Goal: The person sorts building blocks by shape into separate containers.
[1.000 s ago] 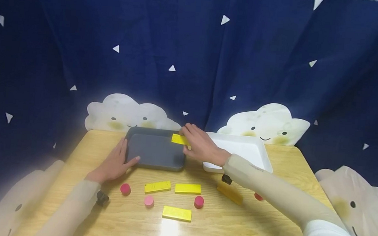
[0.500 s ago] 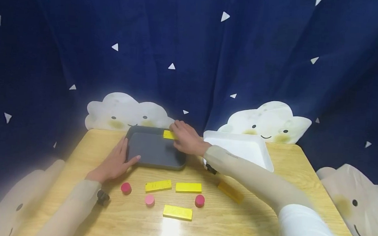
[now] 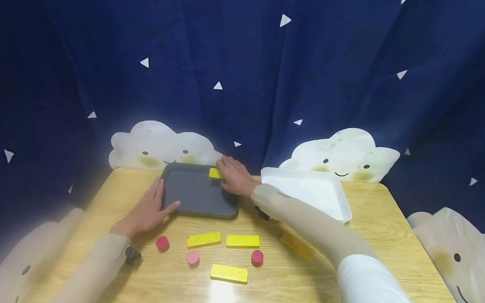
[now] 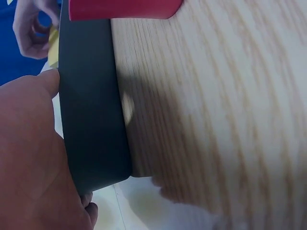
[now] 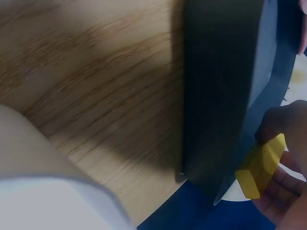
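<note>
In the head view my right hand (image 3: 235,175) pinches a yellow rectangular block (image 3: 215,173) over the back right part of the dark grey tray (image 3: 199,213). The right wrist view shows the thumb and fingers on either side of that yellow block (image 5: 262,165), close to the tray's inner wall. My left hand (image 3: 146,209) rests at the tray's front left corner, fingers fairly straight along the left side and thumb stretched over the front rim. In the left wrist view the thumb of the left hand (image 4: 36,143) touches the rim of the tray (image 4: 91,105).
A white tray (image 3: 341,194) stands to the right. In front lie yellow blocks (image 3: 242,241), an orange block (image 3: 297,245) under the right forearm, two red round pieces (image 3: 257,258) and a pink one (image 3: 193,258). A dark blue curtain (image 3: 247,68) hangs behind the wooden table (image 3: 155,285).
My right hand has moved left with the yellow block, from the tray's right edge to over its back right part, then nearly stopped. My left hand has stayed in place.
</note>
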Available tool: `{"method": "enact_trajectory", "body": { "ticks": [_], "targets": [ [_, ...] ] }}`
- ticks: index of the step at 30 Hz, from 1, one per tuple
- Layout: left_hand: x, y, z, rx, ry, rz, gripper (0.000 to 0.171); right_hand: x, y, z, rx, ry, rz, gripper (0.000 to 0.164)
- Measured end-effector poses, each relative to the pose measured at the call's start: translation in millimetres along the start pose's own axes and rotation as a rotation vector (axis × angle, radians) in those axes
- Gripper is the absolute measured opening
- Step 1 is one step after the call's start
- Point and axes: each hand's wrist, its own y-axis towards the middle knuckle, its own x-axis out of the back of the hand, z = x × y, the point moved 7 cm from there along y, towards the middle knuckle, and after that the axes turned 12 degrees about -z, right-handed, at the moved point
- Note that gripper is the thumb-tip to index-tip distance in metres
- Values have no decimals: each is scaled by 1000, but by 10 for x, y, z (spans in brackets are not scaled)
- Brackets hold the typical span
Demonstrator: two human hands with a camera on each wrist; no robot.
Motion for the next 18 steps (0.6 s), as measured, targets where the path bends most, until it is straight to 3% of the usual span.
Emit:
{"method": "enact_trajectory", "body": {
  "ticks": [18],
  "targets": [
    [-16,-13,26,-5,6,-13,107,-216,-25,-86,-51,-61,83,37]
  ]
}}
